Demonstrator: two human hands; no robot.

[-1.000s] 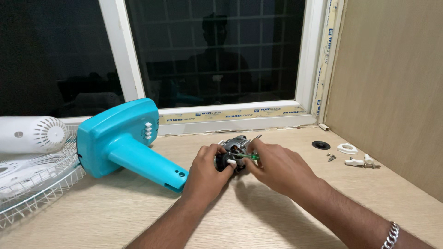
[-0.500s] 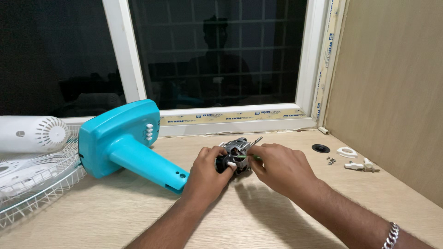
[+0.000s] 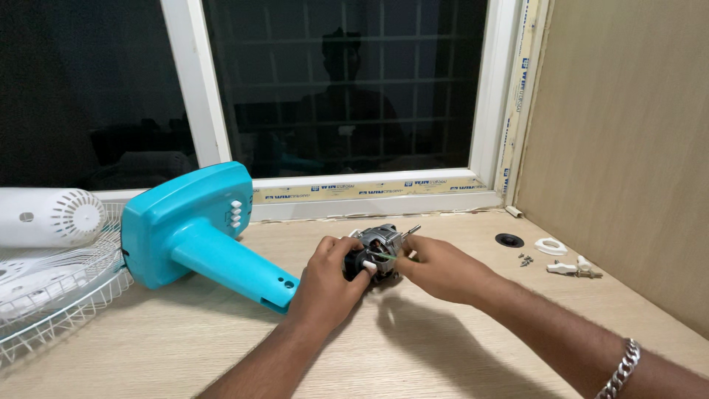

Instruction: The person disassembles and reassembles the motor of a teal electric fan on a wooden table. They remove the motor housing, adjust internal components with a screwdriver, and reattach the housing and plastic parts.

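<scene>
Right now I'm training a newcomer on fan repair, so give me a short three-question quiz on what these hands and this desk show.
1. True or false: both hands grip the motor.
2. Which lies left of the left hand? A) blue fan stand B) red bucket C) laptop
3. What small things lie beside the round hole at the right?

Key:
1. True; the right hand holds it too.
2. A
3. Screws and white plastic parts.

motor [image 3: 380, 251] underside hidden, wire guard [image 3: 52, 303] cut off
</scene>
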